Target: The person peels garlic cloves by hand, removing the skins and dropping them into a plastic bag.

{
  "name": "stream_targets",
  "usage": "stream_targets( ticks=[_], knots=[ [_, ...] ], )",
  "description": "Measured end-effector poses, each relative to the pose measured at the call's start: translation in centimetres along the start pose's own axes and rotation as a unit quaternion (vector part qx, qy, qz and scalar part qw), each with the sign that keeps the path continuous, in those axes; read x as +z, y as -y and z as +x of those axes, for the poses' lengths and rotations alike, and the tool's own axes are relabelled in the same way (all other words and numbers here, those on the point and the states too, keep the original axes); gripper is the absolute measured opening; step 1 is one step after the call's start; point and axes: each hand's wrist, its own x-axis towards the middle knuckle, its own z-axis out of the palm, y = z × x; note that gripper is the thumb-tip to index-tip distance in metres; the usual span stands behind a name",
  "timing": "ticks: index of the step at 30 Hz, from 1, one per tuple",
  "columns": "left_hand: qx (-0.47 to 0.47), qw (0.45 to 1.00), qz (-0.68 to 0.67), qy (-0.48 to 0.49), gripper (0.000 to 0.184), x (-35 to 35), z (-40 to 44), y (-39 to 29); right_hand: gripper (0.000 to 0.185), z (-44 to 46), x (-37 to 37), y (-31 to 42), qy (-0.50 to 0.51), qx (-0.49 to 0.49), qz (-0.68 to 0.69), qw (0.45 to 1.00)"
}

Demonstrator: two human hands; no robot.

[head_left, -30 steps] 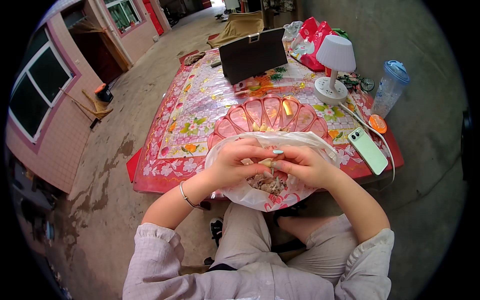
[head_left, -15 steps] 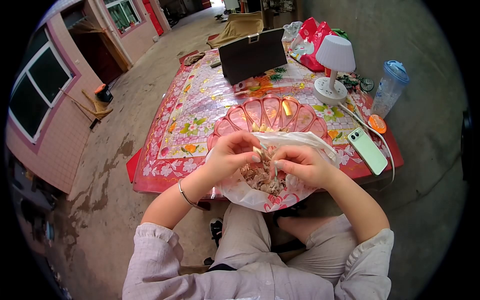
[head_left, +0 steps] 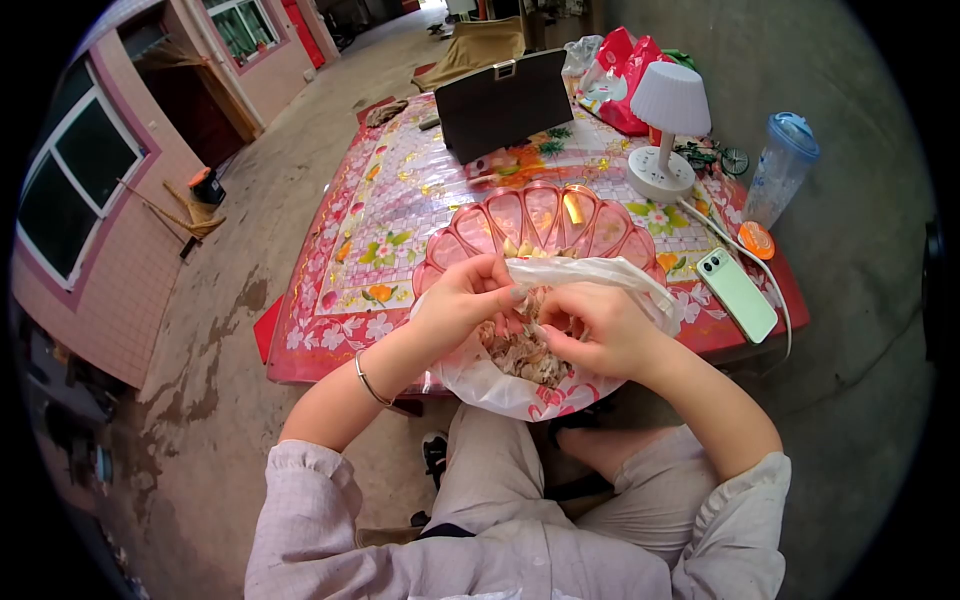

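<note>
A white plastic bag [head_left: 480, 391] with pink print lies open at the table's near edge, filled with papery garlic skins [head_left: 535, 362]. Over its left side is my left hand [head_left: 462, 302], thumb and fingers pinched together; what they hold is hidden. My right hand [head_left: 608, 328] faces it over the bag's right side, closed in a pinch, its fingertips down near the skins. I cannot make out what is in it. Just behind the bag, peeled garlic cloves [head_left: 518, 248] rest in a pink, petal-shaped, see-through tray [head_left: 478, 225].
On the flowered tablecloth [head_left: 350, 265] stand a black tablet case [head_left: 508, 105], a white lamp [head_left: 668, 110] and a blue-lidded cup [head_left: 782, 170]. A pale green phone [head_left: 737, 297] lies right, beside a white cable [head_left: 722, 232] and an orange lid [head_left: 756, 240]. Red bags [head_left: 632, 85] sit behind.
The pale clove seen earlier between my left fingertips is out of sight now. My right fingertips have shifted slightly left and down, towards the skins. The view has tilted slightly.
</note>
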Motion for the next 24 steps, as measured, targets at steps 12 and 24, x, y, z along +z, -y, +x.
stream_targets(
  ticks=[12, 24],
  knots=[
    [-0.040, 0.997, 0.056, -0.016, 0.017, 1.0, 0.0, -0.4, 0.016, 0.0, 0.3, -0.5, 0.020, 0.016, 0.034, 0.999],
    [0.099, 0.948, 0.298, -0.051, 0.019, 2.1, -0.7, 0.4, 0.013, 0.0, 0.8, -1.0, 0.003, -0.021, -0.093, 0.995]
  ],
)
